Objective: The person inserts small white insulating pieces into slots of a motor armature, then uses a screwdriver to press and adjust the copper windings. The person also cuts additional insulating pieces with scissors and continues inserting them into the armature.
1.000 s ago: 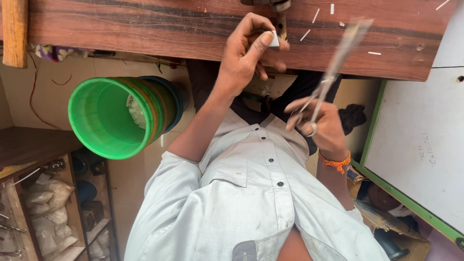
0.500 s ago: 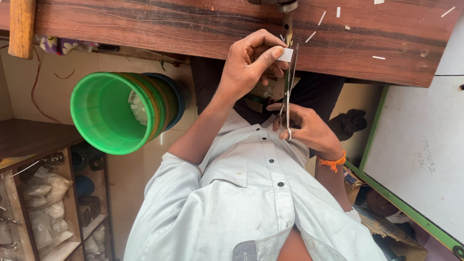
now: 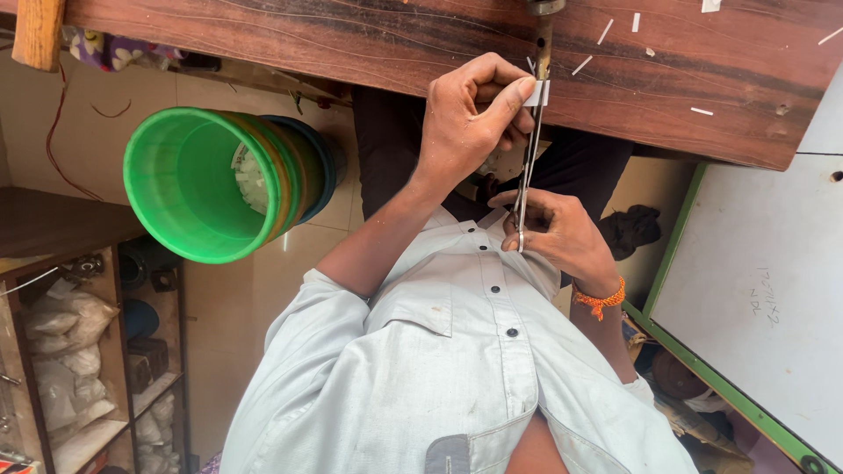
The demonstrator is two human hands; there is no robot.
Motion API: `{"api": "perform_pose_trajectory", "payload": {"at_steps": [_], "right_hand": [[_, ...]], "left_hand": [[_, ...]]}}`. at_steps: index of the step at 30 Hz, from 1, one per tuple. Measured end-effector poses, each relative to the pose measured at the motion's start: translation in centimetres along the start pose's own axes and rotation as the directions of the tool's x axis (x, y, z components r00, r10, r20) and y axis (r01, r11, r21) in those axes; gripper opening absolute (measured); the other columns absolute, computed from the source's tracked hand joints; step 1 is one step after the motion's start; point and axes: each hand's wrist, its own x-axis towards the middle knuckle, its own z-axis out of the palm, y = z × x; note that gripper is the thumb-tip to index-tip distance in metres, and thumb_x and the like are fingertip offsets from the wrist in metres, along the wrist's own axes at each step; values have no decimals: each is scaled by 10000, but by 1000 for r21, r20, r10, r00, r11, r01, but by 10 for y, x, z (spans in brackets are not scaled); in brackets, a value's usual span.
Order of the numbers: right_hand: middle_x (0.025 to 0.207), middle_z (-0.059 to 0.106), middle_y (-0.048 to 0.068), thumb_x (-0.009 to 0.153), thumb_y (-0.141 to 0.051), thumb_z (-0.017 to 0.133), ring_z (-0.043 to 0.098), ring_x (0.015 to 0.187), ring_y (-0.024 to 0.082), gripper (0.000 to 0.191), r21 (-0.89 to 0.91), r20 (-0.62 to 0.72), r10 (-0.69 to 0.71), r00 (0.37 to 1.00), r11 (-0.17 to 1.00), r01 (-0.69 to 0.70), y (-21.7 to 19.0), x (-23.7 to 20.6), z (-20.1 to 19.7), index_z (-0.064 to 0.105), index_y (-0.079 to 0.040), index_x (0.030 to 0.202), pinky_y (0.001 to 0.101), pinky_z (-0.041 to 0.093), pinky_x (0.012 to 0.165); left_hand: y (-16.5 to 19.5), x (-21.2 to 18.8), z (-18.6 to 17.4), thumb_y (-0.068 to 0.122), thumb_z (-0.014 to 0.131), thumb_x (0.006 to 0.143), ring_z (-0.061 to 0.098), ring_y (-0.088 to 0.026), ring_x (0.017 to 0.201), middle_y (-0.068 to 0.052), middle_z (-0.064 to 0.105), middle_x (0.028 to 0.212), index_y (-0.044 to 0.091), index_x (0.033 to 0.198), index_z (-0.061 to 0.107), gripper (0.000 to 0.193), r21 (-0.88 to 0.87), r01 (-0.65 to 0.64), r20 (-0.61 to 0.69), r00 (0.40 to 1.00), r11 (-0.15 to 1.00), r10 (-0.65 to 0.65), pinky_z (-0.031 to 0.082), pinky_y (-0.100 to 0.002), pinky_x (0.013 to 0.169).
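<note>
- Evidently, the left hand (image 3: 474, 118) is pinching a small white piece (image 3: 537, 93) between thumb and forefinger, at the near edge of the wooden tabletop (image 3: 263, 39) and just below a brown peg (image 3: 542, 44).
- The right hand (image 3: 558, 235), closer to the body, is gripping a thin metal tool (image 3: 527, 171) with its fingers curled around the lower end. The tool is running up to the white piece, and its tip is meeting it.
- The piece is tiny, so the pinch is probably needing to be firm. The fingertips are sitting right beside the tool's line, so short, controlled strokes along the tool's length are looking safer than long ones.
- Bracing the piece against the peg or the tabletop edge is likely helping to steady it.
- White chips (image 3: 606, 32) are lying scattered on the tabletop to the right.
- A green bucket (image 3: 189, 189) is standing on the floor to the left, well apart from both hands.
</note>
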Motion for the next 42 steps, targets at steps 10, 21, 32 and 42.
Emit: {"api": "perform_pose_trajectory", "payload": {"at_steps": [10, 21, 32, 42], "right_hand": [[771, 699, 31, 643, -188, 907, 642, 689, 83, 581, -53, -4, 35, 999, 998, -35, 4, -2, -5, 737, 21, 1158, 226, 524, 637], [758, 709, 32, 615, -242, 915, 672, 691, 92, 661, -50, 12, -9, 1000, 999, 10, 7, -4, -9, 724, 17, 1192, 238, 554, 653], [756, 701, 18, 646, -155, 899, 655, 686, 77, 475, -138, -31, -28, 999, 990, 23, 8, -4, -12, 746, 25, 1059, 234, 544, 636], [829, 764, 73, 815, -46, 725, 718, 766, 133, 366, -152, -309, 45, 950, 984, -97, 11, -38, -44, 743, -33, 1181, 274, 571, 722]], "left_hand": [[4, 1, -1, 170, 655, 1012, 734, -82, 585, -55, 766, 726, 33, 1003, 714, 150, -1, 32, 21, 999, 999, -32, 574, -199, 482], [7, -2, 8, 180, 654, 1014, 728, -75, 578, -52, 764, 710, 42, 986, 725, 158, -9, 19, -29, 999, 1000, -19, 570, -195, 482], [2, 0, 11, 191, 661, 1020, 738, -81, 593, -57, 773, 729, 36, 994, 725, 170, -43, 36, -22, 999, 998, -37, 578, -200, 491], [-6, 8, -25, 227, 641, 1006, 751, -115, 602, -91, 805, 926, 63, 1100, 694, 196, -285, 193, 235, 964, 939, -127, 534, -196, 441]]}}
